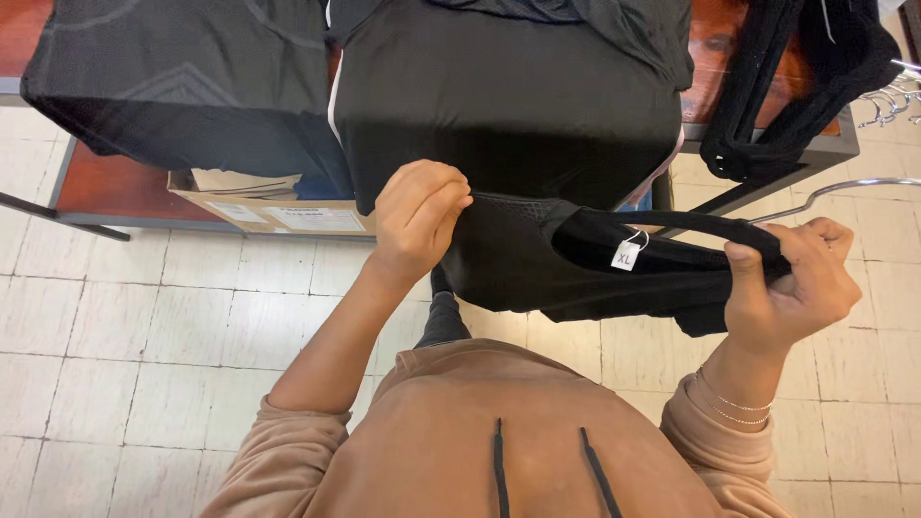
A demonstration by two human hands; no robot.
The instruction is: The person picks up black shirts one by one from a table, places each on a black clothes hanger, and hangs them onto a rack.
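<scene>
Hands [418,223] [789,286] gripping black garment [523,269]

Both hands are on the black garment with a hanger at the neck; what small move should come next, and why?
Probably the left hand should pull its shoulder of the garment over the hanger end. That hand pinches the fabric at one shoulder, while the right hand grips the other shoulder with the hanger, whose metal hook sticks out to the right. The garment sags between them, seemingly not yet seated.
</scene>
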